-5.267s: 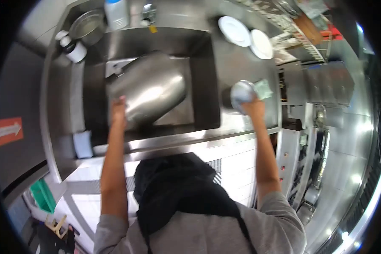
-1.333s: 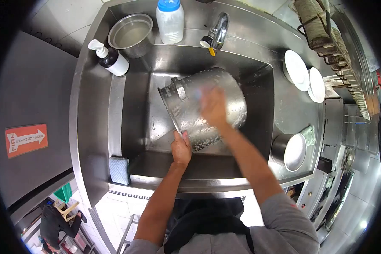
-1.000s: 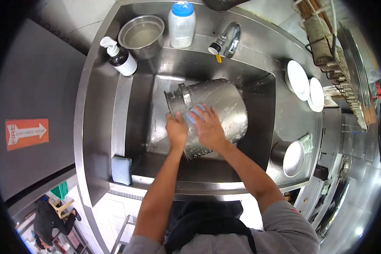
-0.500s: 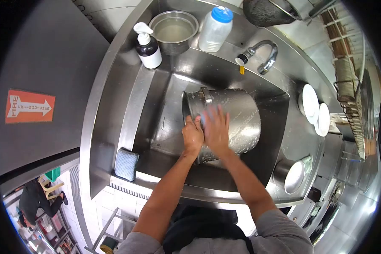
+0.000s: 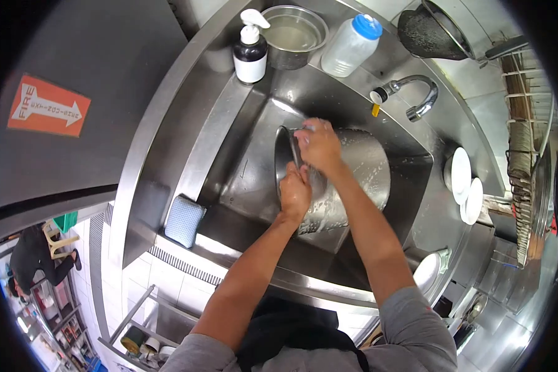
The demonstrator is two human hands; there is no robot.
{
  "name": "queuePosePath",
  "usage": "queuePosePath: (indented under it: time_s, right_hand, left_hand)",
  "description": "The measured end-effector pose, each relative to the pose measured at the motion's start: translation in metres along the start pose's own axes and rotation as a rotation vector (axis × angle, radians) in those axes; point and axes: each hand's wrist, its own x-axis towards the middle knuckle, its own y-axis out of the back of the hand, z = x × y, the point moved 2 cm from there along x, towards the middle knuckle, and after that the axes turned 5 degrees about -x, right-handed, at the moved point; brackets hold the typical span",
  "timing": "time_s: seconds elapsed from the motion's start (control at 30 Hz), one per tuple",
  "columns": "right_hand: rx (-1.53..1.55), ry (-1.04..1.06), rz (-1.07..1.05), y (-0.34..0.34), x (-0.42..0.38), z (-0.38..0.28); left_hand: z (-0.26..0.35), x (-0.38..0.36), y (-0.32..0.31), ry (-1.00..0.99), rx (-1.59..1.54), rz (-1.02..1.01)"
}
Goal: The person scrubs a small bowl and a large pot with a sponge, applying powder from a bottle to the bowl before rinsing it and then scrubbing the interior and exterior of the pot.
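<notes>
Mid-frame, my left hand (image 5: 296,195) clasps the pot (image 5: 363,170), lying sideways in the sink (image 5: 245,180), seemingly to steady it, while my right hand (image 5: 321,146) curls over its open end, grip unclear.

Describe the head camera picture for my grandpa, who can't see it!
A big metal pot lies on its side in a steel sink, with the left hand and right hand at its open end. A pump bottle and a blue-lidded bottle stand behind; a blue sponge rests front left.
</notes>
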Motion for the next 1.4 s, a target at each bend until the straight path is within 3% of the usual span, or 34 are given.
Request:
queuePosePath:
  time_s: [0.07, 0.13, 0.17, 0.23, 0.3, 0.37, 0.47, 0.53, 0.57, 0.63, 0.67, 0.73, 0.77, 0.8, 0.87, 0.93, 1.03, 1.1, 1.23, 1.33, 1.4]
  right_hand:
    - [-0.021, -0.096, -0.189, -0.019, 0.028, 0.01]
    - [-0.184, 0.007, -0.341, 0.003, 0.044, -0.007]
    - [0.05, -0.061, 0.135, 0.017, 0.024, -0.018]
    - [0.056, -0.014, 0.339, 0.017, -0.012, -0.014]
    - [0.326, -0.096, 0.25, 0.039, -0.057, -0.021]
    - [0.144, 0.135, 0.164, 0.064, -0.101, -0.039]
    - [0.081, 0.16, 0.048, 0.077, -0.163, -0.041]
    - [0.158, -0.083, 0.209, 0.061, -0.19, -0.024]
    - [0.161, -0.082, 0.206, 0.051, -0.192, -0.017]
    - [0.077, -0.319, 0.629, 0.047, -0.183, -0.007]
    - [0.081, -0.324, 0.623, 0.044, -0.176, -0.006]
    - [0.212, -0.554, 0.686, 0.052, -0.155, -0.007]
    - [0.221, -0.425, 0.644, 0.047, -0.151, -0.001]
    - [0.217, -0.426, 0.647, 0.052, -0.156, -0.003]
    - [-0.114, -0.223, 0.437, 0.065, -0.167, -0.017]
    - [-0.181, -0.33, 0.324, 0.062, -0.195, -0.026]
    - [-0.209, -0.231, 0.22, 0.048, -0.212, -0.029]
    - [-0.238, -0.028, 0.119, 0.039, -0.202, -0.028]
    - [-0.33, -0.303, 0.156, 0.08, -0.091, -0.049]
    - [-0.531, -0.298, 0.157, 0.081, -0.03, -0.017]
    - [-0.553, -0.332, -0.153, 0.082, -0.008, -0.009]
  left_hand:
    - [0.001, 0.004, 0.0, -0.01, -0.007, 0.007]
    - [0.012, 0.007, 0.004, 0.014, 0.004, 0.003]
    - [0.009, 0.008, 0.001, 0.009, 0.018, 0.014]
    - [0.0, 0.001, -0.004, -0.012, 0.007, 0.021]
    - [-0.001, -0.011, -0.001, -0.008, -0.003, 0.017]
    - [-0.001, -0.025, 0.003, -0.005, -0.072, 0.051]
    - [-0.001, -0.028, -0.001, 0.007, -0.141, 0.088]
    - [-0.004, -0.029, -0.005, 0.038, -0.137, 0.105]
    - [-0.005, -0.029, -0.006, -0.001, -0.15, 0.112]
    - [-0.007, -0.027, -0.006, -0.037, -0.156, 0.122]
    - [-0.008, -0.028, -0.006, -0.053, -0.123, 0.139]
    - [-0.01, -0.03, -0.009, -0.066, -0.088, 0.145]
    - [-0.011, -0.028, -0.008, -0.095, -0.086, 0.134]
    - [-0.01, -0.026, -0.007, -0.126, -0.087, 0.122]
    - [-0.004, -0.016, -0.002, -0.168, -0.089, 0.085]
    - [0.003, -0.008, 0.004, -0.201, -0.094, 0.048]
    - [0.005, -0.005, 0.006, -0.262, -0.029, -0.049]
    - [-0.004, -0.014, 0.006, -0.445, -0.068, -0.055]
    - [-0.019, -0.028, 0.009, -0.534, -0.073, -0.115]
    - [-0.026, -0.036, 0.005, -0.55, -0.03, -0.152]
    - [-0.023, -0.036, 0.007, -0.567, -0.02, -0.12]
